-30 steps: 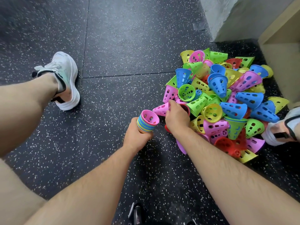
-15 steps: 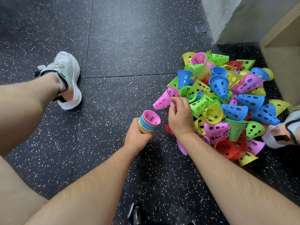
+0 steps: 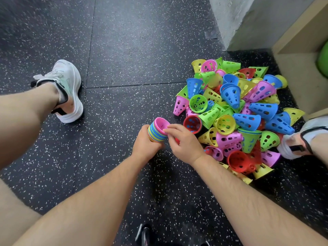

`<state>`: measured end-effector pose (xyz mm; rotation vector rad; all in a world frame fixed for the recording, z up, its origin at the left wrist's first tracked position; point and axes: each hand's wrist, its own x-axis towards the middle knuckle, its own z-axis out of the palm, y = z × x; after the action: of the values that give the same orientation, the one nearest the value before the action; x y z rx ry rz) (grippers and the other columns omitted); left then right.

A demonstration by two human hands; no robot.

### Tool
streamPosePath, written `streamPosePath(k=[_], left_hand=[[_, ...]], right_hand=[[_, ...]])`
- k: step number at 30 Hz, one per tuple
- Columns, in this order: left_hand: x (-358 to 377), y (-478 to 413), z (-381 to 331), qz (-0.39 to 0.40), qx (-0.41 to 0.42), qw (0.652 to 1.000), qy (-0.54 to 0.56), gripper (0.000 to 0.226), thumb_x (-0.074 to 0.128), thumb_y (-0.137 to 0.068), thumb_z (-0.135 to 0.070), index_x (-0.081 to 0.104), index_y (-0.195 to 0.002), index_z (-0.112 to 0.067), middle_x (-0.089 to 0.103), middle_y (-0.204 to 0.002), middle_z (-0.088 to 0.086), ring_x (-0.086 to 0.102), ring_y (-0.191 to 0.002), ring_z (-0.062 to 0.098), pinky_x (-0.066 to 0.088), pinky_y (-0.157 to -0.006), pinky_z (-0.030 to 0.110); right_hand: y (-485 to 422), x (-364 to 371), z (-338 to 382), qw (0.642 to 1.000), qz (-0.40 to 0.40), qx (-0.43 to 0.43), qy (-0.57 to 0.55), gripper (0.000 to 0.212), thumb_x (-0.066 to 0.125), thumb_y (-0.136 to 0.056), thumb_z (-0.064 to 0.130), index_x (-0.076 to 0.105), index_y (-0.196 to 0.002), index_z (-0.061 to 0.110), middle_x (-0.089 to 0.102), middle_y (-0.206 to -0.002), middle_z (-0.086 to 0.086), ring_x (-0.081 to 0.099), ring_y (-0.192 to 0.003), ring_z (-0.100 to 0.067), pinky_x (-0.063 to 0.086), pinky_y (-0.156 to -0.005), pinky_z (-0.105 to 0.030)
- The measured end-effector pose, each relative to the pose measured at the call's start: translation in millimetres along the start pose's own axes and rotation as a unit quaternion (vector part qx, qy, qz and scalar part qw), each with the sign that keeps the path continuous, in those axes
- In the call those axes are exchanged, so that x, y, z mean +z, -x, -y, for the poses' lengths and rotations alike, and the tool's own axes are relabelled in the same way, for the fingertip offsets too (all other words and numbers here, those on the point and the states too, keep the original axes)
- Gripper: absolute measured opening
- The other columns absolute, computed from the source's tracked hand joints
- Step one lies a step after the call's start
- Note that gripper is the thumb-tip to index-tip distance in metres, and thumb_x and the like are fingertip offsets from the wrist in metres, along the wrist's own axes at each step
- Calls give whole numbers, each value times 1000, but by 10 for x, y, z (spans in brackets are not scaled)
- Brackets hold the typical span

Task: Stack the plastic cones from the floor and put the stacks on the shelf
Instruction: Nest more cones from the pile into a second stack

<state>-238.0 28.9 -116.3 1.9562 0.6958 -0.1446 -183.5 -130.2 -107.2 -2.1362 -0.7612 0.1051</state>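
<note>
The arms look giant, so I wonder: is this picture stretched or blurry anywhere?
Head view: the wide lens stretches the forearms at the bottom; the right hand and stack look a little soft; the cone pile is sharp, no glare.

Bare forearms (image 3: 106,201), bare legs (image 3: 21,118), white trainers (image 3: 69,86), black ankle straps (image 3: 63,96)

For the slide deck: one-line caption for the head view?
Left hand holds a multicoloured cone stack; right hand pinches its pink top rim beside the loose cone pile.

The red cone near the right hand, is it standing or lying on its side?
Lying on its side: the red cone turns its open mouth sideways, toward the camera, against a green cone.
</note>
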Motion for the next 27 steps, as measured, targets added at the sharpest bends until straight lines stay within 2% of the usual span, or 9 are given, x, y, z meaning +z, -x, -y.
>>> streamPosePath(k=[4,6,9,12,14,18,21,24,27], left_hand=[[-44,-158,-109,5,32,999,9,47,81,-74,-15,52,-108,-25,68,-93,-3,64,-76,15,51,-68,32],[-28,-253,-165,8,43,999,29,47,80,-70,-16,53,-108,-23,67,-91,-3,58,-69,11,51,-66,34],[11,-379,-221,13,40,997,71,49,78,-66,-15,52,-105,-27,62,-90,-4,54,-70,10,50,-67,33],[46,-459,-222,23,42,996,80,56,77,-67,-15,45,-108,-34,62,-101,-2,59,-82,12,50,-75,28],[73,-526,-163,39,45,995,80,61,79,-73,-7,43,-116,-29,61,-102,-4,59,-83,9,49,-74,20],[94,-644,-48,47,45,995,77,62,80,-80,1,41,-122,-24,59,-100,-9,58,-84,8,46,-71,12],[107,-676,-25,49,49,995,78,62,79,-81,-2,40,-122,-25,59,-102,-8,58,-85,6,46,-73,12],[126,-660,-29,60,60,993,78,62,79,-78,-10,39,-122,-25,56,-103,-9,55,-81,-6,46,-74,14],[129,-659,-38,68,61,993,80,65,77,-71,-19,39,-123,-26,56,-105,-9,56,-85,-1,45,-74,13]], right_hand=[[-172,-113,54,999,-43,22,-11,27,59,-93,6,71,-116,8,65,-120,-6,60,-114,-15,43,-105,-22],[-303,-146,22,997,-66,31,7,27,56,-94,9,69,-117,8,66,-118,-5,60,-114,-18,43,-105,-27],[-542,-167,-175,990,-94,46,98,27,49,-92,15,68,-111,9,66,-107,-6,60,-102,-27,45,-97,-37],[-788,-213,-352,970,-39,102,217,29,48,-88,18,65,-110,9,63,-108,-9,55,-101,-34,43,-93,-43],[-933,-241,-424,944,11,128,305,27,55,-87,16,63,-112,13,61,-111,-7,51,-105,-34,40,-91,-44],[-1198,-249,-469,896,59,123,422,24,58,-89,18,58,-113,19,61,-111,-4,49,-108,-29,37,-89,-39],[-1362,-245,-468,872,95,141,459,24,54,-93,22,54,-117,20,60,-116,-3,45,-115,-28,34,-91,-39],[-1453,-232,-458,860,125,164,468,28,52,-92,16,56,-119,18,60,-119,-3,43,-118,-28,33,-94,-39],[-1462,-218,-454,862,131,171,459,27,54,-89,16,58,-115,21,61,-116,-1,44,-116,-27,33,-92,-39]])
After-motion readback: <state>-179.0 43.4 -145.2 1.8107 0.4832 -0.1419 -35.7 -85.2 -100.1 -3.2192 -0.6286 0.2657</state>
